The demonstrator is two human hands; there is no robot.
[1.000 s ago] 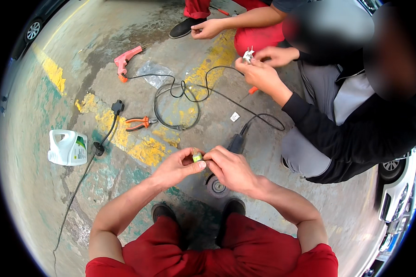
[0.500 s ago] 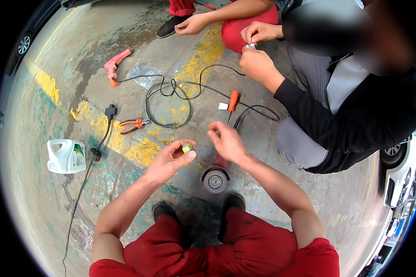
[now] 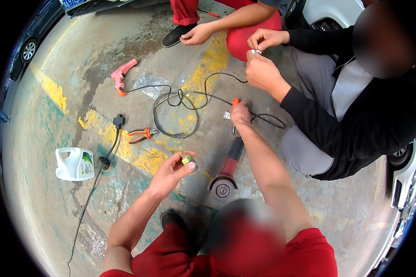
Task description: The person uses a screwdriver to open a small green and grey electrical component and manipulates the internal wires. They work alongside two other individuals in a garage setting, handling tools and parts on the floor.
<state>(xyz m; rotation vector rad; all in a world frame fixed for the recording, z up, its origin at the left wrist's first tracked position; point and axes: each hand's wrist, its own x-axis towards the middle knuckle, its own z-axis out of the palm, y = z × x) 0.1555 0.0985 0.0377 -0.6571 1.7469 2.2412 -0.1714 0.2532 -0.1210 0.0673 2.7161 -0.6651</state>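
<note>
My left hand [image 3: 167,174] pinches a small yellow-green and clear object [image 3: 186,159] between thumb and fingers; its kind is too small to make out. Farther out, my right hand [image 3: 241,115] is closed on the orange handle of a screwdriver [image 3: 235,102], whose shaft points back toward me. Below that hand, a red and black angle grinder [image 3: 230,164] lies on the floor with its round disc nearest me. A small white label-like piece [image 3: 227,115] lies beside the screwdriver.
Orange-handled pliers [image 3: 141,134], a coiled black cable [image 3: 155,115], a plug [image 3: 119,121], a pink gun-shaped tool [image 3: 121,76], a clear plastic bag [image 3: 150,85] and a white jug [image 3: 75,165] lie around. A co-worker at right holds a small white item [image 3: 255,51]; another crouches beyond.
My right hand has moved away from me and closed on the screwdriver's handle. My left hand still holds the small yellow-green object. The whole view has shifted slightly.
</note>
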